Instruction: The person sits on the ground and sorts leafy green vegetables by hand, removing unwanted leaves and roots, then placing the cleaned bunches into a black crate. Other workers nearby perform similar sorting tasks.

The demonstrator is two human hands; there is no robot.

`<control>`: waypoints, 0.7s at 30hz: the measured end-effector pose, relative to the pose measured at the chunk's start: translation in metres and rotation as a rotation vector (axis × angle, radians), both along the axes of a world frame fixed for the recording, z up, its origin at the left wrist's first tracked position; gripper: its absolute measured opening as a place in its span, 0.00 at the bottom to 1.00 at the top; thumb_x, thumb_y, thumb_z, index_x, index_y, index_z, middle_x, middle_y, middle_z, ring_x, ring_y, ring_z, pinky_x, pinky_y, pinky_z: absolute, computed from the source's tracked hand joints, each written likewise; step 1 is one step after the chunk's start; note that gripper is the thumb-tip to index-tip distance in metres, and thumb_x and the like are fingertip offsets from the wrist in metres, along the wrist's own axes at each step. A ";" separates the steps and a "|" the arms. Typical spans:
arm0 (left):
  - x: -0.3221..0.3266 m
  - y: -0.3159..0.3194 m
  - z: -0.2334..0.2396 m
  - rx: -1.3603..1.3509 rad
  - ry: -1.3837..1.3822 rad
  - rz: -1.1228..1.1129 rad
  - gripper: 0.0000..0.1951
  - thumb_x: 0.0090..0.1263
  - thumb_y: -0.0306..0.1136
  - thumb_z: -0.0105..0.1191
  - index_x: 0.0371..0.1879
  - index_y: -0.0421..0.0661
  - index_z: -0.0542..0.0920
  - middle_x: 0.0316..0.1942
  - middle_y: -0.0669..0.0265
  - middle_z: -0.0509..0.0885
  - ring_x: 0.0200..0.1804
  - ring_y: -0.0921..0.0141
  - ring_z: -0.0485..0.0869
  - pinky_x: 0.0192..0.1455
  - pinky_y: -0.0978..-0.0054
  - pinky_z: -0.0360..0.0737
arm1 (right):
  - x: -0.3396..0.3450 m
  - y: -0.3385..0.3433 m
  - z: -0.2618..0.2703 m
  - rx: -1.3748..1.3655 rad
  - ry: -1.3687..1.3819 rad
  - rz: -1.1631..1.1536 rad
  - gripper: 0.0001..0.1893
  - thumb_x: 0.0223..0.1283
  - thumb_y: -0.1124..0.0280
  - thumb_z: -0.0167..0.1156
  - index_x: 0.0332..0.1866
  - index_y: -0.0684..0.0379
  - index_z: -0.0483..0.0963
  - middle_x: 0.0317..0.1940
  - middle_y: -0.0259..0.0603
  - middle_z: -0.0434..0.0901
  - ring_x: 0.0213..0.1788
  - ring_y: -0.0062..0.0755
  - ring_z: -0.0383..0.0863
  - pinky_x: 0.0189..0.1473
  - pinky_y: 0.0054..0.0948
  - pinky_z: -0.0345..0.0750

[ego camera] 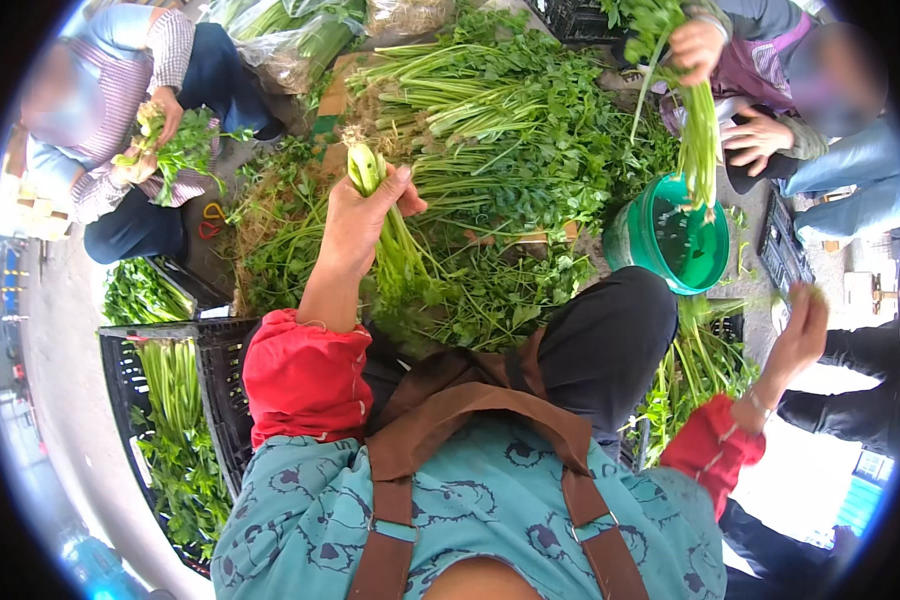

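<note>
My left hand (pixel 360 217) is closed around a bunch of leafy celery (pixel 401 247). Its pale root end points up and away from me, and the leaves hang towards my lap. Off to the right, my right hand (pixel 799 326) is raised and blurred, its fingers bent close together; whether anything is between them cannot be made out. Below that hand, celery stalks (pixel 694 360) lie in a black crate by my knee. In front of me spreads a large heap of celery (pixel 487 112), roots mostly to the left. Loose leaves and trimmings (pixel 487 300) cover the ground nearer my knees.
A green bucket (pixel 630 232) with liquid stands beyond my right knee. Black crates of celery (pixel 217 397) stand at my left. Red-and-yellow-handled scissors (pixel 211 220) lie on the floor. Two people, one far left (pixel 112 120), one far right (pixel 765 82), each hold celery.
</note>
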State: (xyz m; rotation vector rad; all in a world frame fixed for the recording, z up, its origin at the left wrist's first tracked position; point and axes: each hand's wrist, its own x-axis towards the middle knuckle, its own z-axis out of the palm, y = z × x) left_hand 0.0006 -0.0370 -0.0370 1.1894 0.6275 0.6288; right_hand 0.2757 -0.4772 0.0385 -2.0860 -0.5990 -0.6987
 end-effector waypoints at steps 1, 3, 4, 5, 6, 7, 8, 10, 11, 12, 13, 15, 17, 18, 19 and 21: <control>-0.002 -0.002 -0.005 -0.047 -0.030 -0.029 0.08 0.69 0.34 0.60 0.33 0.44 0.77 0.24 0.69 0.79 0.26 0.74 0.77 0.34 0.74 0.78 | 0.000 -0.025 -0.014 -0.181 -0.012 -0.081 0.09 0.67 0.73 0.56 0.45 0.68 0.78 0.39 0.44 0.84 0.40 0.30 0.83 0.45 0.26 0.79; -0.006 -0.007 -0.012 -0.123 -0.082 -0.089 0.07 0.68 0.33 0.60 0.34 0.44 0.77 0.23 0.69 0.79 0.25 0.74 0.77 0.33 0.73 0.78 | 0.015 -0.085 -0.069 -0.496 -0.105 -0.138 0.10 0.67 0.73 0.56 0.46 0.67 0.78 0.39 0.48 0.85 0.39 0.36 0.84 0.44 0.30 0.79; -0.004 -0.012 -0.015 -0.173 -0.102 -0.107 0.06 0.68 0.31 0.60 0.34 0.45 0.78 0.23 0.70 0.77 0.24 0.74 0.76 0.32 0.73 0.78 | 0.022 -0.125 -0.104 -0.577 0.001 -0.134 0.10 0.64 0.74 0.57 0.46 0.66 0.79 0.40 0.50 0.84 0.40 0.39 0.84 0.45 0.31 0.79; -0.002 -0.015 -0.017 -0.285 -0.129 -0.143 0.05 0.68 0.31 0.61 0.35 0.46 0.79 0.22 0.70 0.77 0.23 0.74 0.75 0.31 0.74 0.77 | 0.024 -0.154 -0.140 -0.655 0.108 -0.128 0.10 0.62 0.76 0.58 0.46 0.65 0.79 0.40 0.51 0.84 0.40 0.43 0.84 0.45 0.33 0.80; -0.001 -0.019 -0.018 -0.317 -0.141 -0.159 0.05 0.68 0.30 0.61 0.35 0.46 0.79 0.22 0.70 0.76 0.23 0.74 0.75 0.31 0.74 0.76 | 0.016 -0.160 -0.167 -0.871 0.344 -0.198 0.12 0.60 0.74 0.58 0.47 0.65 0.80 0.40 0.53 0.84 0.41 0.45 0.85 0.45 0.35 0.80; 0.000 -0.023 -0.019 -0.351 -0.156 -0.180 0.05 0.67 0.30 0.61 0.35 0.47 0.79 0.22 0.71 0.76 0.23 0.75 0.75 0.31 0.73 0.76 | 0.007 -0.165 -0.186 -1.087 0.580 -0.274 0.14 0.57 0.72 0.58 0.47 0.65 0.80 0.39 0.55 0.84 0.42 0.46 0.85 0.46 0.37 0.79; -0.001 -0.025 -0.018 -0.383 -0.131 -0.199 0.05 0.67 0.31 0.62 0.36 0.47 0.79 0.23 0.71 0.76 0.24 0.75 0.74 0.32 0.73 0.75 | -0.004 -0.166 -0.200 -1.079 0.570 -0.139 0.15 0.55 0.71 0.57 0.46 0.64 0.80 0.37 0.54 0.84 0.40 0.46 0.85 0.45 0.39 0.80; -0.002 -0.028 -0.020 -0.367 -0.122 -0.216 0.06 0.67 0.31 0.62 0.37 0.47 0.78 0.24 0.72 0.75 0.25 0.75 0.74 0.34 0.73 0.75 | -0.002 -0.128 -0.216 -0.767 0.367 0.071 0.13 0.55 0.68 0.57 0.41 0.63 0.81 0.29 0.51 0.83 0.33 0.46 0.83 0.38 0.40 0.78; -0.002 -0.028 -0.025 -0.352 -0.116 -0.214 0.06 0.67 0.31 0.61 0.37 0.47 0.78 0.24 0.72 0.75 0.25 0.76 0.74 0.34 0.74 0.75 | 0.025 -0.099 -0.203 -0.789 0.552 0.071 0.11 0.55 0.70 0.56 0.39 0.64 0.80 0.26 0.49 0.81 0.28 0.38 0.80 0.32 0.35 0.76; -0.003 -0.027 -0.030 -0.351 -0.125 -0.200 0.06 0.67 0.31 0.61 0.37 0.46 0.77 0.24 0.73 0.75 0.25 0.76 0.74 0.35 0.74 0.75 | 0.036 -0.052 -0.180 -0.609 0.705 0.181 0.09 0.58 0.72 0.57 0.39 0.65 0.78 0.26 0.42 0.80 0.27 0.28 0.78 0.30 0.29 0.74; -0.002 -0.029 -0.029 -0.347 -0.134 -0.188 0.06 0.67 0.31 0.61 0.37 0.46 0.77 0.24 0.73 0.75 0.26 0.76 0.74 0.35 0.73 0.75 | 0.050 -0.016 -0.169 -0.365 0.922 0.221 0.09 0.63 0.71 0.56 0.41 0.65 0.78 0.29 0.36 0.80 0.29 0.21 0.77 0.30 0.25 0.73; -0.003 -0.029 -0.032 -0.402 -0.130 -0.193 0.06 0.68 0.31 0.60 0.38 0.45 0.78 0.25 0.72 0.77 0.27 0.75 0.76 0.35 0.74 0.75 | 0.048 0.085 -0.119 -0.399 0.779 0.583 0.10 0.63 0.72 0.58 0.46 0.65 0.78 0.34 0.35 0.82 0.36 0.20 0.79 0.40 0.23 0.76; -0.001 -0.029 -0.028 -0.394 -0.097 -0.237 0.06 0.69 0.31 0.59 0.39 0.43 0.79 0.25 0.70 0.78 0.27 0.74 0.77 0.35 0.74 0.76 | 0.028 0.170 -0.081 -0.494 0.734 0.867 0.11 0.64 0.72 0.57 0.47 0.66 0.78 0.35 0.38 0.83 0.36 0.22 0.80 0.41 0.23 0.76; 0.000 -0.029 -0.028 -0.392 -0.082 -0.258 0.06 0.69 0.31 0.58 0.39 0.43 0.80 0.26 0.70 0.79 0.28 0.74 0.77 0.36 0.74 0.76 | 0.016 0.206 -0.072 -0.526 0.746 1.009 0.11 0.64 0.71 0.58 0.47 0.65 0.78 0.35 0.37 0.83 0.35 0.22 0.80 0.40 0.23 0.76; 0.000 -0.029 -0.030 -0.370 -0.077 -0.258 0.07 0.69 0.31 0.58 0.40 0.42 0.80 0.26 0.69 0.80 0.28 0.74 0.78 0.35 0.74 0.76 | 0.000 0.239 -0.071 -0.567 0.631 1.151 0.12 0.64 0.70 0.58 0.49 0.64 0.78 0.33 0.37 0.83 0.33 0.20 0.79 0.38 0.22 0.76; 0.000 -0.028 -0.039 -0.324 -0.077 -0.247 0.07 0.69 0.31 0.57 0.40 0.41 0.80 0.27 0.68 0.81 0.28 0.73 0.78 0.35 0.74 0.77 | -0.044 0.294 -0.061 -0.625 0.767 1.305 0.16 0.63 0.67 0.61 0.53 0.63 0.75 0.28 0.35 0.81 0.29 0.18 0.75 0.32 0.22 0.74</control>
